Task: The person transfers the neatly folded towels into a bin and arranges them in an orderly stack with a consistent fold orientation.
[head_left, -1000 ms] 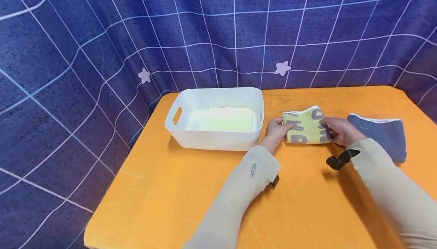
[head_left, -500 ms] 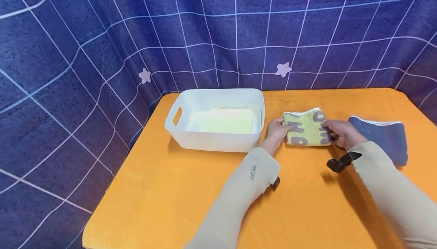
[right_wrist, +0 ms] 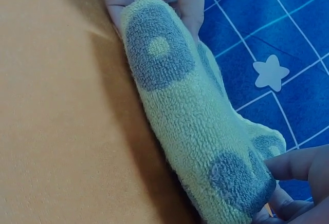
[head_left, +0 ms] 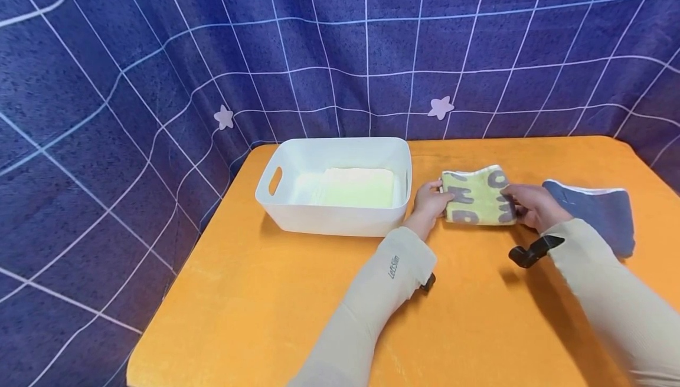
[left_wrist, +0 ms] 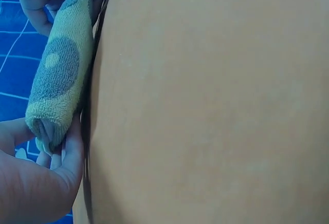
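A folded yellow terry towel [head_left: 480, 198] with grey shapes and a white edge is held between both hands, right of the white bin. My left hand [head_left: 429, 201] pinches its left side, thumb on top and fingers beneath. At the right side my right hand [head_left: 533, 204] grips it the same way. In the left wrist view the towel [left_wrist: 59, 75] looks like a thick rounded fold, close over the tabletop. Its plump near fold [right_wrist: 190, 111] fills the middle of the right wrist view, casting a shadow on the orange surface.
The white plastic bin [head_left: 329, 220] with handle cutouts has a pale yellow folded cloth [head_left: 358, 187] inside. A grey-blue folded towel [head_left: 597, 213] lies right of my right hand. Behind the orange table [head_left: 239, 292] hangs a blue curtain [head_left: 340, 51] with a grid pattern.
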`<state>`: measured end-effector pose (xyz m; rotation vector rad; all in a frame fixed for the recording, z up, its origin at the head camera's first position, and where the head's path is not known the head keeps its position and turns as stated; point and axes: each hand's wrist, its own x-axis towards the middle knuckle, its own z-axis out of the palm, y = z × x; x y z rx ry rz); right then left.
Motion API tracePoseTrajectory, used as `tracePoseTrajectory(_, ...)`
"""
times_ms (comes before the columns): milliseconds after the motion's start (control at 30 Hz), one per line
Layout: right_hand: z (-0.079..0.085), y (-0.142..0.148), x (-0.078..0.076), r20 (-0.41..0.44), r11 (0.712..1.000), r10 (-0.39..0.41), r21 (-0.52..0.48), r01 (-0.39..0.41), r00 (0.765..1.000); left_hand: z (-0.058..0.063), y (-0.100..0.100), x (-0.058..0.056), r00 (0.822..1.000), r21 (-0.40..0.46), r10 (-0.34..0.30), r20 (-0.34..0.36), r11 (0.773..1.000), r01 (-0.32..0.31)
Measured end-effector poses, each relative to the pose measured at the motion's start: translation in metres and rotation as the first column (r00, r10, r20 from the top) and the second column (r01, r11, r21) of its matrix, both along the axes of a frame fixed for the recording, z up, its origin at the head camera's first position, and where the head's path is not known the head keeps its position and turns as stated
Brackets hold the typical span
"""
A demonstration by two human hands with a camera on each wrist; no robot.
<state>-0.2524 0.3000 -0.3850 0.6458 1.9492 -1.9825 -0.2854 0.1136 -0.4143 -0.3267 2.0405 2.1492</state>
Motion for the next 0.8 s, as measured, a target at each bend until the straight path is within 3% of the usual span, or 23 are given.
tracePoseTrajectory(233, 0.004, 0.000, 0.002, -0.023, 1.000, -0.001, 0.003, 0.001, 1.000, 0.004, 0.001, -0.003, 1.000, -0.048, 0.006, -0.026, 0.999, -0.007)
tracePoseTrajectory(400, 0.009, 0.000, 0.004, -0.033, 0.998, -0.008, -0.065, 0.006, 0.999, 0.007, 0.001, -0.004, 0.999, -0.057, 0.011, -0.035, 0.998, -0.013)
tracePoseTrajectory(633, 0.014, 0.000, 0.006, -0.061, 1.000, 0.021, -0.006, -0.022, 0.998, 0.014, 0.000, -0.003, 0.999, -0.072, 0.000, -0.038, 0.997, -0.003)
tracePoseTrajectory(800, 0.019, 0.000, 0.007, -0.071, 0.998, 0.023, -0.054, -0.027, 0.997, 0.020, -0.001, -0.002, 0.999, -0.108, -0.003, -0.048, 0.994, -0.002)
